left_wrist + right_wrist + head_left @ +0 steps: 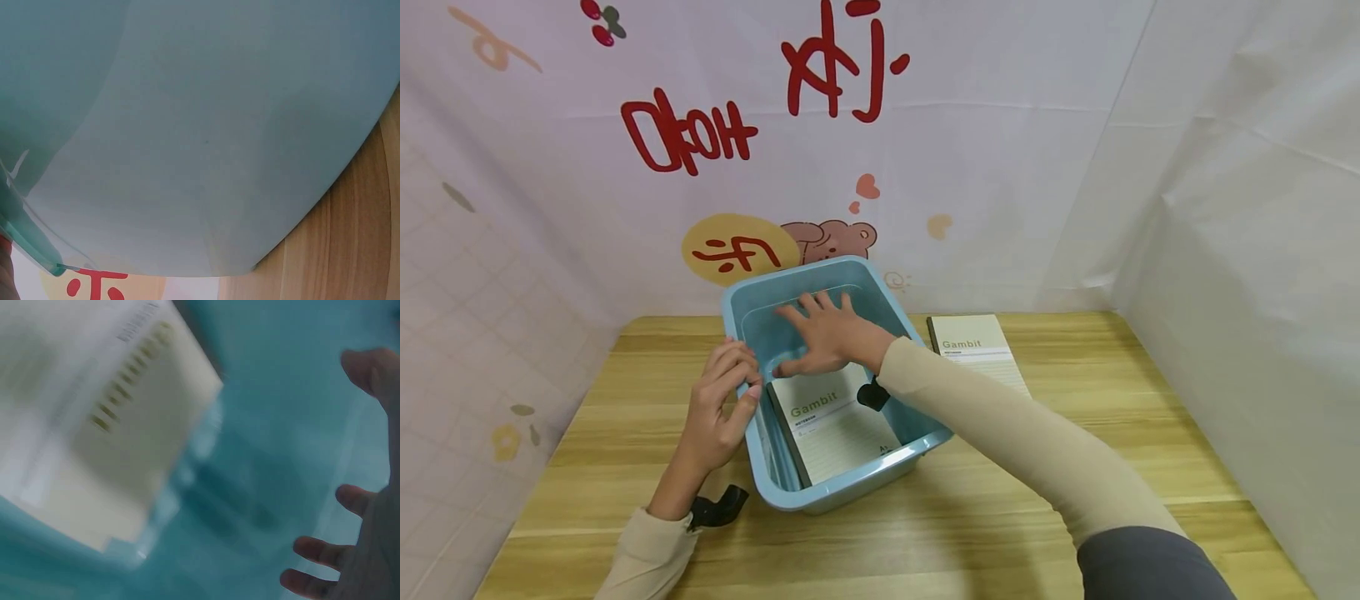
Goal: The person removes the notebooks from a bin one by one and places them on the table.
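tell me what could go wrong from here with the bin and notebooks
The left hand grips just one side of the blue bin, so a tug might swing it into the outer notebook to its right. The right hand, spread inside, could nudge the inner notebook askew. The black wrist device hanging over that notebook might also bump it.

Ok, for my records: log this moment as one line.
left hand: grips light-blue rectangular plastic tub; right hand: spread inside, holding nothing; cream dark-spined paper notebook: in tub; matching notebook: on wooden table
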Tool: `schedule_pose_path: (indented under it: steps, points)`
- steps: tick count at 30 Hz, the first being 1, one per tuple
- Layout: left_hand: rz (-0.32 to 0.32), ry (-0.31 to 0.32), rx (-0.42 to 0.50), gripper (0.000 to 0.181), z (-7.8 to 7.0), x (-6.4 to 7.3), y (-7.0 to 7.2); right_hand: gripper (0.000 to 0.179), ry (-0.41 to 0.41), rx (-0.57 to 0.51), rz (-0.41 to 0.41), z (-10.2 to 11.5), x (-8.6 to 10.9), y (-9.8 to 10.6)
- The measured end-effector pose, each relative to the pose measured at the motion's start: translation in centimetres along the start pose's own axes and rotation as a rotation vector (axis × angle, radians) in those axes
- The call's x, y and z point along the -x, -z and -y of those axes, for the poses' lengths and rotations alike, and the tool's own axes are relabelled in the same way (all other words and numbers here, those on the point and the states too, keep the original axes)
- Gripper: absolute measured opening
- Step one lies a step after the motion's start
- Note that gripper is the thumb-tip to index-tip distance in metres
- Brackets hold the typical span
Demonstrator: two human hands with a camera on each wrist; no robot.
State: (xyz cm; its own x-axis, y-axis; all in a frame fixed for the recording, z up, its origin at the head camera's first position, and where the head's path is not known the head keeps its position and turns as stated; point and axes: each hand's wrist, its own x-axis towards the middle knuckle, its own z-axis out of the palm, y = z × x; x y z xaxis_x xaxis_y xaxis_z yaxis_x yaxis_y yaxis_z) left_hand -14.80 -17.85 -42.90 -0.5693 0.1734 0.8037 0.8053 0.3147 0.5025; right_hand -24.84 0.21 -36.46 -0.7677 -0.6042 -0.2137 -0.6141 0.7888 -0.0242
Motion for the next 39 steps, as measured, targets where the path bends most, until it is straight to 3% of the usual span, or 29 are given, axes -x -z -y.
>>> schedule_pose_path:
  steps: [19,30,39]
  points:
    - [-0.021,-0.061,0.019,0.013,0.6,-0.1,0.2,0.086,0.031,0.132,0.026,1.5,-3.6,-4.1]
    - [-0.02,-0.049,0.032,0.013,0.6,0.0,0.1,0.081,0.075,0.145,0.124,2.6,-3.3,-6.5]
    - [-0.018,-0.042,0.032,0.013,0.5,0.1,0.0,0.08,0.096,0.183,0.175,2.6,-2.9,-7.3]
